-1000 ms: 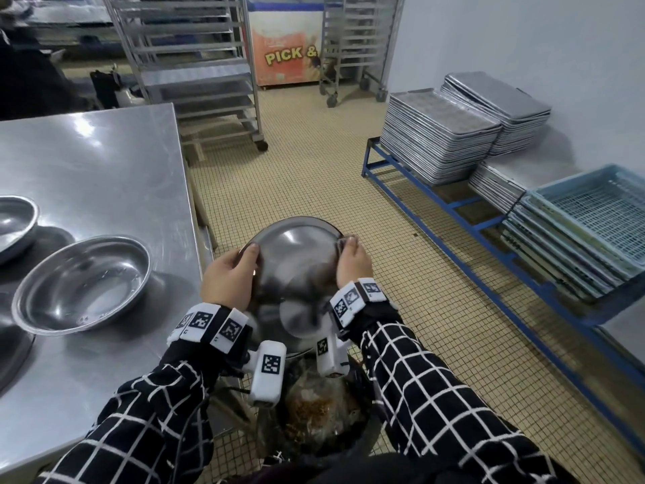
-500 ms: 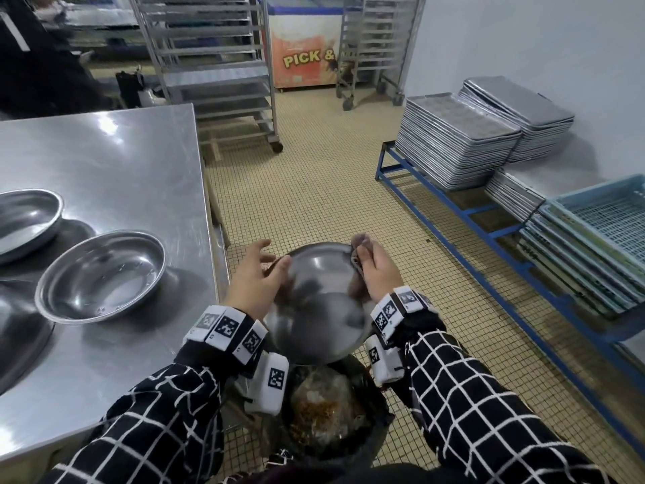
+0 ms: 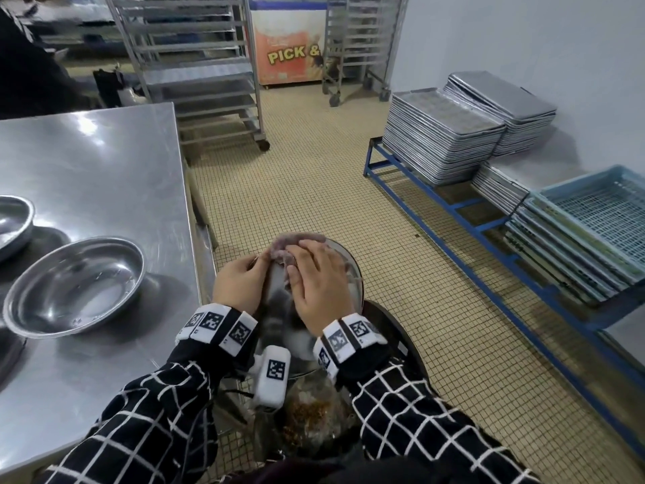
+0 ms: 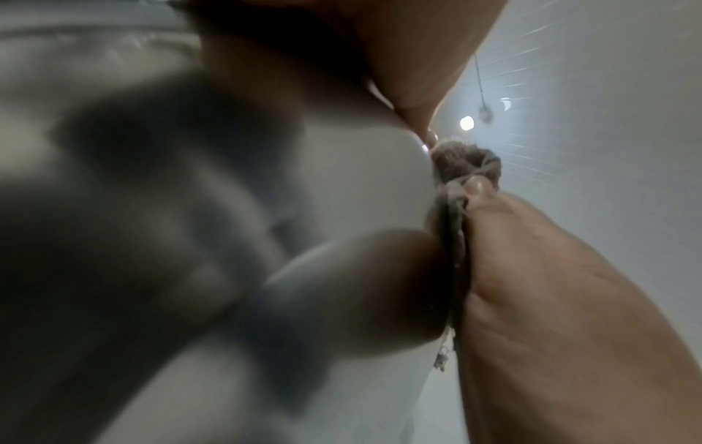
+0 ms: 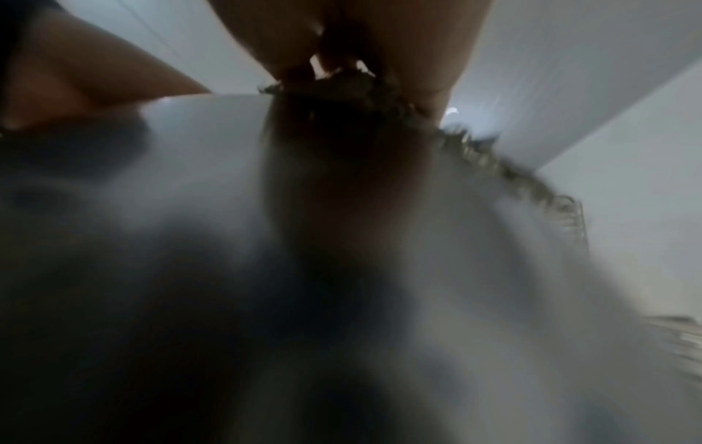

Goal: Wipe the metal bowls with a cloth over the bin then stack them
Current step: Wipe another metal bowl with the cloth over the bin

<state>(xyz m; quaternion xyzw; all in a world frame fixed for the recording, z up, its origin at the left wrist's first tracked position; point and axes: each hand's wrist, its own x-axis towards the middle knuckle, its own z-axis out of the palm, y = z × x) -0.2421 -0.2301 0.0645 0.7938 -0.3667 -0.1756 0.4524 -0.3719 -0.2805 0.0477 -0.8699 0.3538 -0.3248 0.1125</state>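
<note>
I hold a metal bowl (image 3: 350, 274) tilted on edge over the black-lined bin (image 3: 391, 323). My left hand (image 3: 241, 284) grips its left rim. My right hand (image 3: 317, 281) lies over a purple-grey cloth (image 3: 296, 241) and curls it onto the bowl's upper rim. In the left wrist view the cloth (image 4: 463, 168) is squeezed between the right hand (image 4: 570, 300) and the blurred bowl (image 4: 361, 180). The right wrist view shows the frayed cloth (image 5: 342, 90) under my fingers on the bowl (image 5: 197, 129). Two more bowls (image 3: 75, 288) (image 3: 14, 221) stand open side up on the steel table (image 3: 104, 162).
Food scraps fill the bin's bag (image 3: 307, 413) below my wrists. Stacked baking trays (image 3: 439, 134) and blue crates (image 3: 593, 218) rest on a blue rack (image 3: 453, 204) to the right. Wheeled shelf racks (image 3: 195, 64) stand behind on the tiled floor (image 3: 296, 169).
The bowl has dropped lower and tipped more on edge. My right hand slid with the cloth from the right rim to the top, close to my left hand.
</note>
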